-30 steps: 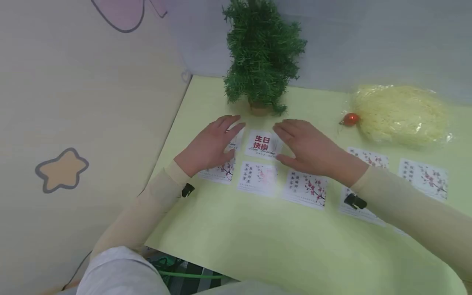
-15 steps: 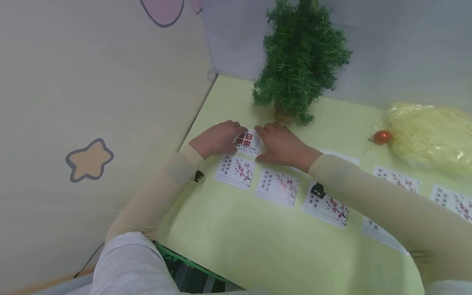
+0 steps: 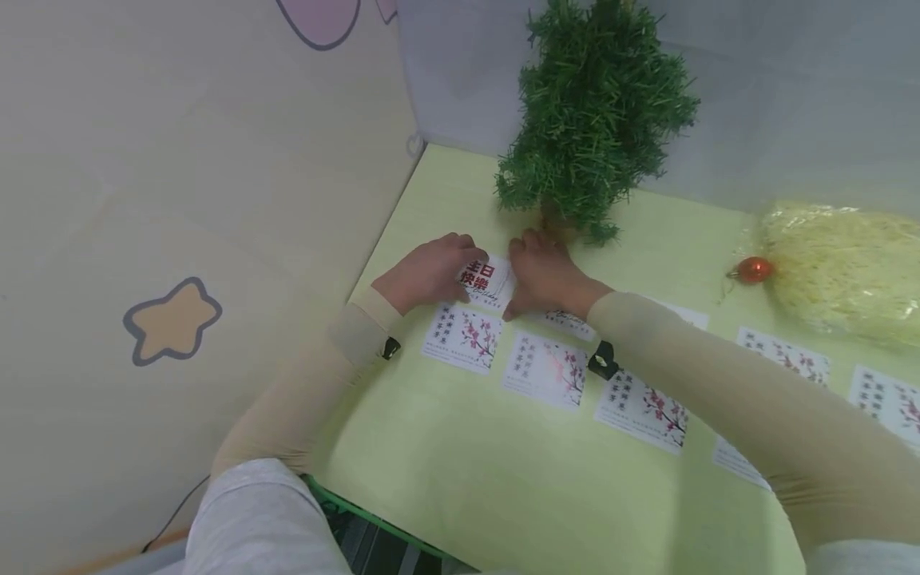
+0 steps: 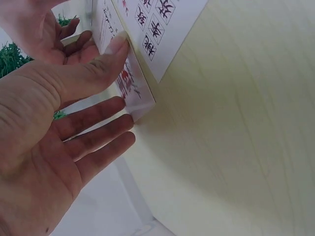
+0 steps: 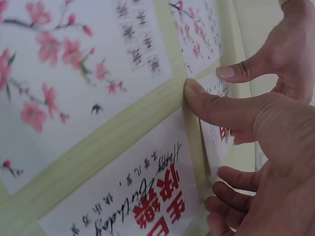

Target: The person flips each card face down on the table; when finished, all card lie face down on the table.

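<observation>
A white card with red Chinese characters [image 3: 492, 281] lies on the pale yellow table between both hands. My left hand [image 3: 431, 271] is at its left side. In the left wrist view the thumb [image 4: 110, 56] touches the card's near edge, and the straight fingers [image 4: 101, 130] meet its side. My right hand [image 3: 542, 275] is at the right side, thumb [image 5: 211, 101] by the near corner and fingertips [image 5: 229, 194] along the edge. A second birthday card [image 5: 152, 196] lies just right, partly under the right hand. Nearer me is a plum-blossom card [image 3: 462, 339].
More plum-blossom cards [image 3: 544, 369] continue to the right in rows, some under the right forearm. A small artificial green tree [image 3: 596, 120] stands behind the hands. At the back right are a red ornament [image 3: 752, 270] and a clear bag of yellow shreds [image 3: 848, 275]. A wall [image 3: 237, 200] borders the left.
Both hands have moved one card to the left, from around another birthday card to the leftmost one. The head view has swung left. Lately the right hand has drawn slightly away to the right.
</observation>
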`<state>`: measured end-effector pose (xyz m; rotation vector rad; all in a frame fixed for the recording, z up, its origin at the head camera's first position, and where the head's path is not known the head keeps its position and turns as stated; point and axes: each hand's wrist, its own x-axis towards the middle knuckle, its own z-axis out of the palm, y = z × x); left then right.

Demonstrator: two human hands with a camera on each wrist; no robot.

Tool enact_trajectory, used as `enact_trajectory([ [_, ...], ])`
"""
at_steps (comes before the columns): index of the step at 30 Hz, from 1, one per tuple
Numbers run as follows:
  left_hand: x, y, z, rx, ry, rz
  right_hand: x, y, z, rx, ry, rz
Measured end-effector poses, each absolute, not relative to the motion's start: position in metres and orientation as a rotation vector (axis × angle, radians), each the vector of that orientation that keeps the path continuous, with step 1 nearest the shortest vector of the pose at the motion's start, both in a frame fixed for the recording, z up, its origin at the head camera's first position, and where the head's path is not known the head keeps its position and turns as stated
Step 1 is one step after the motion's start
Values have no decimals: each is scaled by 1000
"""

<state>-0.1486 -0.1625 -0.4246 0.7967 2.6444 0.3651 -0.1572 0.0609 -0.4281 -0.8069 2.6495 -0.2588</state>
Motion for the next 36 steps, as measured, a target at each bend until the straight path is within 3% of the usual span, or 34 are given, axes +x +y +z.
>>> enact_trajectory([
  [16,-144,-155,-431,886,2752,262,-159,49,-429,-660,2689,-356],
  [24,-134,-147,-427,770,2711,296,-164,55,-429,-489,2549,-854],
  [31,-132,-141,-425,671,2654,609,-159,57,-409,-191,2337,-1266],
  [36,-137,-148,-427,523,2486,1064,-151,65,-401,-209,2161,-1470],
])
